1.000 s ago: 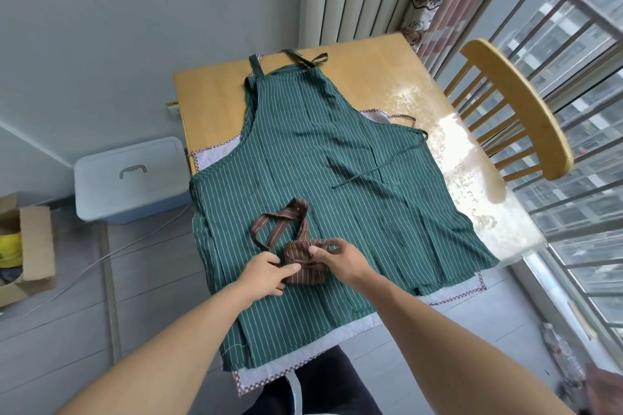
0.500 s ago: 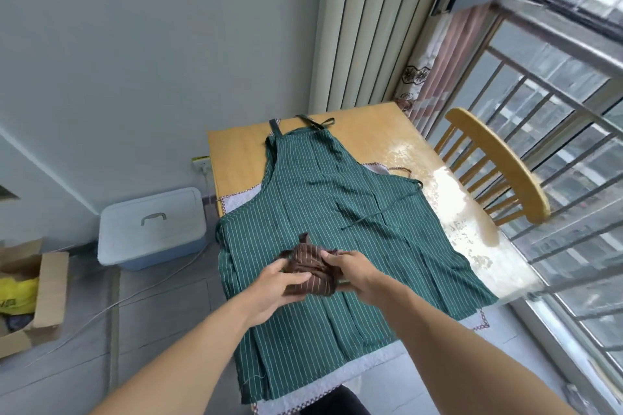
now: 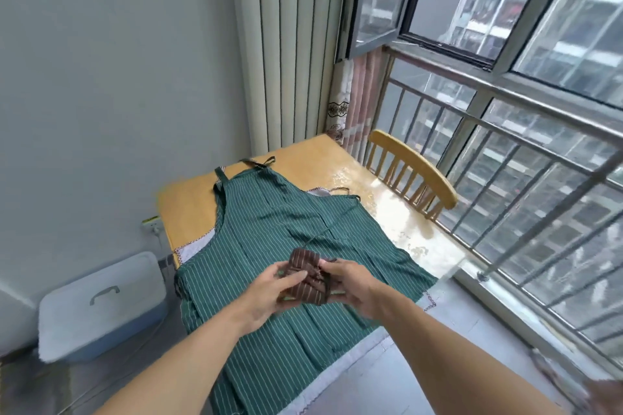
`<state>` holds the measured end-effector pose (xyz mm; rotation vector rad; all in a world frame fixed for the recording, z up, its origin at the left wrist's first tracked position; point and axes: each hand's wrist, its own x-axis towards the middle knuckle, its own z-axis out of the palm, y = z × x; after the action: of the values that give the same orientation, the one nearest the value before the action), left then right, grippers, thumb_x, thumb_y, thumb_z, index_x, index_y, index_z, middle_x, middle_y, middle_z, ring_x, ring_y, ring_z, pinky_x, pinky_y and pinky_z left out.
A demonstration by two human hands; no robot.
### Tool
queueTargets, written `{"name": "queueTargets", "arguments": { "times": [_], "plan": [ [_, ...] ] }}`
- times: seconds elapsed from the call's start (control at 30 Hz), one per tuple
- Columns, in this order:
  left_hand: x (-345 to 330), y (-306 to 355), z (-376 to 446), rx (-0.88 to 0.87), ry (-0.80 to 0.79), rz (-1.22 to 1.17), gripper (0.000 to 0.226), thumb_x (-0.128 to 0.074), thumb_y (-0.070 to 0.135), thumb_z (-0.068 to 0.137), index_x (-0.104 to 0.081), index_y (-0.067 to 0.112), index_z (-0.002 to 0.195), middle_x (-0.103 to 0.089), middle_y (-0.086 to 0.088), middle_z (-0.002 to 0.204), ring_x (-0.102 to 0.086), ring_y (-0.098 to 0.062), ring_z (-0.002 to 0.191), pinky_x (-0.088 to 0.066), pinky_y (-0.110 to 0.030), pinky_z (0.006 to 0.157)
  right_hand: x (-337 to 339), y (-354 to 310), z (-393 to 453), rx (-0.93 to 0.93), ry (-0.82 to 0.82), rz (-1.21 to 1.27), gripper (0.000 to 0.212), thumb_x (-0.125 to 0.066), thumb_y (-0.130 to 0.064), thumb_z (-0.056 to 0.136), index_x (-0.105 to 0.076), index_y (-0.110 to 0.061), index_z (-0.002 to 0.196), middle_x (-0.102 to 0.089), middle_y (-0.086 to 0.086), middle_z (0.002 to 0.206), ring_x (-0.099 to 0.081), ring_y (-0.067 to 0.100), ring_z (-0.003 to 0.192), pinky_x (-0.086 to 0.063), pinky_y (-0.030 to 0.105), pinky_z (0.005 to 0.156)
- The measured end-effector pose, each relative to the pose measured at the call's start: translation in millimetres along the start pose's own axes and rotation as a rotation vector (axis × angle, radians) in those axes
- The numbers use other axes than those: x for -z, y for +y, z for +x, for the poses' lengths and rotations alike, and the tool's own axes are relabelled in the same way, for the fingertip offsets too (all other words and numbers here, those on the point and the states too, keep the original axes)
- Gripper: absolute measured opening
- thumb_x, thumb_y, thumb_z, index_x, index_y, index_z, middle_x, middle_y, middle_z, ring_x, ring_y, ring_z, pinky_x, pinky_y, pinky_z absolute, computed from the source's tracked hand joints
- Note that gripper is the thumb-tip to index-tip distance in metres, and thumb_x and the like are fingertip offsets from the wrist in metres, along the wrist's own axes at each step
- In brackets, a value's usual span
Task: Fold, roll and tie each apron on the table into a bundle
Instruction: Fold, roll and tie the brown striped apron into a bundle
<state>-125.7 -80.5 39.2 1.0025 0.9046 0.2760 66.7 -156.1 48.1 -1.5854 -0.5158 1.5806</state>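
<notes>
At the lower left of the frame I see a white storage box [image 3: 101, 307] with a handle on its lid, standing on the floor beside the wooden table [image 3: 188, 205]. A wall socket [image 3: 151, 225] sits just above it on the grey wall. Moving right, a green striped apron [image 3: 269, 232] lies spread flat across the table, bib toward the far end, with a white cloth with a patterned edge [image 3: 195, 248] showing from under it. In the lower centre my left hand [image 3: 266, 293] and my right hand [image 3: 354, 286] are together, both clamped on a small brown striped bundle [image 3: 305, 274] held just above the green apron; the fingers of each curl round its ends, and a dark tie crosses the roll between them. Right of the table stands a wooden chair [image 3: 414, 175], its curved back near the table's edge. Along the right side of the frame runs a metal railing [image 3: 526, 199] under an open window [image 3: 371, 0], with a curtain [image 3: 357, 101] hanging in the corner.
</notes>
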Motion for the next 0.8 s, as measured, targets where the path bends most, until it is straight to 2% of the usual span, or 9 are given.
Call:
{"name": "queueTargets", "arguments": {
  "times": [0.1,0.2,0.33,0.43,0.5,0.57,0.7,0.77,0.8],
  "plan": [
    [-36.8,9.9,6.2,-0.071,0.128,0.051,0.053,-0.082,0.033,0.077,-0.059,0.017,0.122,-0.077,-0.010,0.108,-0.075,-0.025,0.097,-0.060,-0.042,0.089,29.3,3.7,-21.3,0.019,-0.024,-0.017,0.040,-0.067,-0.031,0.098,-0.059,-0.009,0.130,-0.072,0.016,0.121,-0.070,0.027,0.111,-0.059,0.036,0.085],
    [-77.8,17.0,12.2,-0.106,0.181,0.084,0.069,-0.090,0.056,0.059,-0.065,0.021,0.113,-0.076,-0.005,0.109,-0.072,-0.023,0.102,-0.055,-0.047,0.098,64.4,19.2,-49.8,0.034,-0.038,-0.146,0.049,-0.072,-0.038,0.094,-0.058,-0.011,0.133,-0.072,0.013,0.121,-0.070,0.025,0.106,-0.059,0.033,0.084],
    [-161.7,15.5,15.9,-0.092,0.034,0.232,0.080,-0.089,0.066,0.047,-0.072,0.019,0.110,-0.079,-0.003,0.099,-0.074,-0.025,0.099,-0.053,-0.050,0.101,140.7,52.5,-101.9,0.060,0.125,-0.535,0.064,-0.080,-0.016,0.087,-0.050,-0.015,0.144,-0.067,0.005,0.130,-0.069,0.023,0.105,-0.059,0.034,0.085],
    [-243.3,17.9,3.9,-0.107,-0.119,0.389,0.065,-0.085,0.059,0.059,-0.075,0.016,0.107,-0.079,-0.007,0.096,-0.076,-0.028,0.093,-0.057,-0.050,0.096,200.3,65.5,-158.7,0.182,0.367,-0.541,0.074,-0.075,-0.008,0.089,-0.038,-0.023,0.151,-0.056,0.003,0.133,-0.062,0.014,0.094,-0.057,0.023,0.072],
    [-293.8,19.4,-4.2,-0.142,-0.211,0.482,0.054,-0.084,0.053,0.070,-0.076,0.012,0.104,-0.079,-0.011,0.096,-0.075,-0.031,0.093,-0.058,-0.047,0.094,231.7,74.7,-192.6,0.272,0.392,-0.580,0.082,-0.085,-0.020,0.081,-0.042,-0.035,0.149,-0.056,-0.008,0.137,-0.057,0.011,0.115,-0.053,0.025,0.084],
    [-345.0,18.8,-13.2,-0.156,-0.281,0.534,0.044,-0.081,0.046,0.080,-0.076,0.009,0.104,-0.078,-0.013,0.097,-0.075,-0.032,0.095,-0.058,-0.045,0.093,263.3,89.8,-224.6,0.301,0.386,-0.545,0.076,-0.089,-0.031,0.072,-0.053,-0.041,0.138,-0.065,-0.013,0.129,-0.059,0.012,0.122,-0.050,0.035,0.102],
    [-451.2,18.7,-33.6,-0.181,-0.379,0.561,0.046,-0.080,0.044,0.080,-0.076,0.008,0.108,-0.077,-0.016,0.103,-0.074,-0.033,0.099,-0.056,-0.046,0.097,323.4,118.9,-301.7,0.297,0.341,-0.374,0.046,-0.085,-0.040,0.075,-0.072,-0.029,0.117,-0.076,-0.005,0.112,-0.069,0.017,0.110,-0.049,0.039,0.106],
    [-488.7,20.2,-37.6,-0.183,-0.412,0.540,0.051,-0.079,0.044,0.077,-0.075,0.008,0.112,-0.076,-0.017,0.105,-0.074,-0.034,0.098,-0.057,-0.046,0.094,345.2,130.2,-336.2,0.341,0.342,-0.257,0.034,-0.080,-0.034,0.086,-0.073,-0.013,0.112,-0.076,0.008,0.098,-0.073,0.023,0.091,-0.056,0.037,0.094],
    [-503.9,19.6,-38.3,-0.178,-0.420,0.529,0.055,-0.078,0.045,0.074,-0.074,0.008,0.114,-0.076,-0.018,0.106,-0.074,-0.034,0.098,-0.057,-0.045,0.093,353.9,135.3,-353.9,0.342,0.369,-0.179,0.028,-0.076,-0.031,0.091,-0.072,-0.008,0.106,-0.070,0.010,0.085,-0.070,0.023,0.075,-0.058,0.033,0.080]
  ]
}}
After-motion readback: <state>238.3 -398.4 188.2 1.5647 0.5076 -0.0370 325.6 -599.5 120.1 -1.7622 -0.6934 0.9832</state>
